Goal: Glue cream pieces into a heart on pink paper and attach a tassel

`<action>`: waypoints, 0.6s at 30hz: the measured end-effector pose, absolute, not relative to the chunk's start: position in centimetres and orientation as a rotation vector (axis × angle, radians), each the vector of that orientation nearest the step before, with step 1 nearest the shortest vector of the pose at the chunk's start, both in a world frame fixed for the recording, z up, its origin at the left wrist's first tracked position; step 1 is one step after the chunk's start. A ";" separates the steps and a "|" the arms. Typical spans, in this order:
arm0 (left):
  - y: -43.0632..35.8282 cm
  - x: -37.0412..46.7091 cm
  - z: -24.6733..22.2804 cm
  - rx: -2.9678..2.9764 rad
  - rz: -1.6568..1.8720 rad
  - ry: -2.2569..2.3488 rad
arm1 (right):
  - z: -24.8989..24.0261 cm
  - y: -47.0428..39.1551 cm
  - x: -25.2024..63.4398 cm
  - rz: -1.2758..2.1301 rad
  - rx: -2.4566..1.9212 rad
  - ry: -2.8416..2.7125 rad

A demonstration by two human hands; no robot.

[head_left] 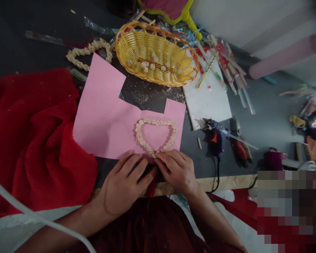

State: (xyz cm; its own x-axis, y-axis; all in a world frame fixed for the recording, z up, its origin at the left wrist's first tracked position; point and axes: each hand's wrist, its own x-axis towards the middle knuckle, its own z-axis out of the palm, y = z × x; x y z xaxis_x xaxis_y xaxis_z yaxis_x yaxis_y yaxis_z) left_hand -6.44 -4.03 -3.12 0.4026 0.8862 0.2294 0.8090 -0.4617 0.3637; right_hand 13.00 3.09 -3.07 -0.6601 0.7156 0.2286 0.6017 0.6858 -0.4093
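A heart-shaped ring of small cream-coloured pieces (139,132) lies on a cut sheet of pink paper (100,119), its point towards me. At that point my right hand (177,170) has its thumb and fingertips closed on the ring. My left hand (125,182) rests at the paper's near edge, fingers apart and slightly bent, with nothing visible in them. Its thumb reaches towards the tip of the heart, close to my right fingers. A second cream ring (77,63) lies behind the paper, partly covered by it.
Beyond the paper stands a yellow wicker basket (158,38) with several small pale pieces inside. To the right lie a white sheet (206,102), a blue glue gun (217,140) with its cord, and red-handled pliers (239,146). Red cloth (39,140) covers the left side.
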 end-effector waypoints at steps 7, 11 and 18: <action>-4.1 -6.5 -3.0 2.468 0.574 1.504 | -2.6 3.2 13.4 0.450 -1.022 -2.497; -4.1 -6.5 -2.9 2.476 0.575 1.498 | -2.2 3.2 13.4 0.424 -1.025 -2.457; -4.3 -6.4 -3.1 2.470 0.556 1.507 | -2.7 3.3 13.2 0.324 -1.009 -2.558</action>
State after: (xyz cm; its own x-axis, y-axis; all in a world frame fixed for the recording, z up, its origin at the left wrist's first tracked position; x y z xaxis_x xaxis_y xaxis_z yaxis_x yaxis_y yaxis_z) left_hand -6.43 -4.27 -3.13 0.4115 0.8859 0.2141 0.8128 -0.4630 0.3535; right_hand 13.18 3.29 -2.68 -0.6749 0.6927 0.2545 0.6074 0.7172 -0.3416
